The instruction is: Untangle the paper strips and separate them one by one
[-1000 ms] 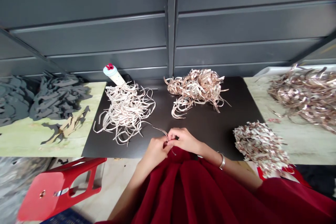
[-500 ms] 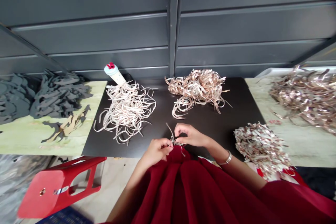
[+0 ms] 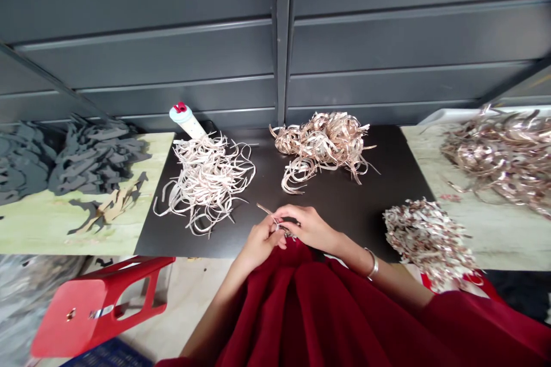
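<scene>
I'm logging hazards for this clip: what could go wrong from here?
The heap of short copper-and-white pieces overhangs the black tabletop's near edge, so some might fall. The thin pale brown strip between left hand and right hand could slip. Pulling from the tangled cream strips might nudge the white cylindrical bottle beside them.

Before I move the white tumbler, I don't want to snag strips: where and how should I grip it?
Probably grasp the tumbler just under its lid, coming from the left: that rounded part shows free, while pale strips crowd its lower end.
</scene>
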`<state>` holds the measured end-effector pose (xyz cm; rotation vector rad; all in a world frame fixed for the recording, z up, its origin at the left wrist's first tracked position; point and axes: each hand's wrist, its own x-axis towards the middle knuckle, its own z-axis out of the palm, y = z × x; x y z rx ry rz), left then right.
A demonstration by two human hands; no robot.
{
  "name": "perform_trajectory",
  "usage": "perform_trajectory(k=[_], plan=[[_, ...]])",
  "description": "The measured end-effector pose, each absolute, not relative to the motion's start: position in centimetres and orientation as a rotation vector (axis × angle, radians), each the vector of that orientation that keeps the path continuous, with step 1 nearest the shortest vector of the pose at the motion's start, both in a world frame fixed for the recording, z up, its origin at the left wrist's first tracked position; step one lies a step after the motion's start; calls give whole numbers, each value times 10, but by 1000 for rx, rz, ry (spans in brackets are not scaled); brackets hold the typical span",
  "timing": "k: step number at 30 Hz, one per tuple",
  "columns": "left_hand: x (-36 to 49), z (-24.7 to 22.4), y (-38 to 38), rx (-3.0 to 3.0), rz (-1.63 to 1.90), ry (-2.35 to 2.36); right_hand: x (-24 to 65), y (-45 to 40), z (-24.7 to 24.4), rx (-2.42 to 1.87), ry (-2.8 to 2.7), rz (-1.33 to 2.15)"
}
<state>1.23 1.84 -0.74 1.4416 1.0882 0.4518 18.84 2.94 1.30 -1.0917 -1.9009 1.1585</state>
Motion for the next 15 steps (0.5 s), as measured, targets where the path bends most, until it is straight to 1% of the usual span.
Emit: perform_trajectory(k=[5,9,13,15], plan=[[9,-6,14,1315,427,991,203,38,13,-1119,-1842,1335],[6,-7,15,1307,446,961,207,39,17,-984,-1833,1477],[8,-8,20,1420,482,1105,198,33,21,-962,-1910,1392],[11,-9,21,1341,545,1150,196,31,21,-963,-1963,1323]])
